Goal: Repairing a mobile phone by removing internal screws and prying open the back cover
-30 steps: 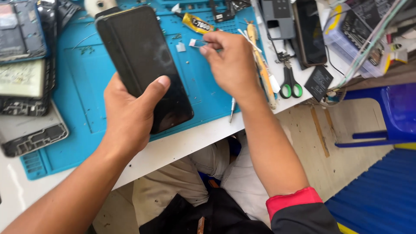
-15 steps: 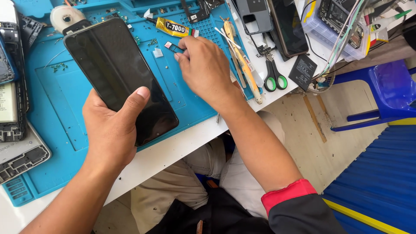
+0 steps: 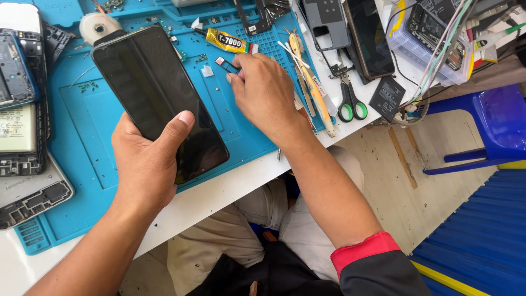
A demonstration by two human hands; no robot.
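Observation:
My left hand [image 3: 147,164] grips a black smartphone [image 3: 156,98] by its lower end, dark screen up, held over the blue work mat [image 3: 82,137]. My right hand [image 3: 263,93] rests on the mat to the right of the phone, its fingertips pinching a small dark SIM tray [image 3: 227,64]. A small white scrap [image 3: 207,70] lies on the mat between the phone and that tray. Whether the tray is lifted off the mat I cannot tell.
A yellow glue tube [image 3: 227,40] lies just beyond my right hand. Green-handled scissors [image 3: 349,104], a toothbrush [image 3: 309,82], a battery [image 3: 387,97] and phones [image 3: 370,35] sit at the right. Opened phone bodies [image 3: 22,109] lie at left. A blue stool [image 3: 487,126] stands beside the table.
The view has shifted, so the mat sits lower in frame. My right hand has closed its fingertips on the small tray. My left hand holds the phone as before.

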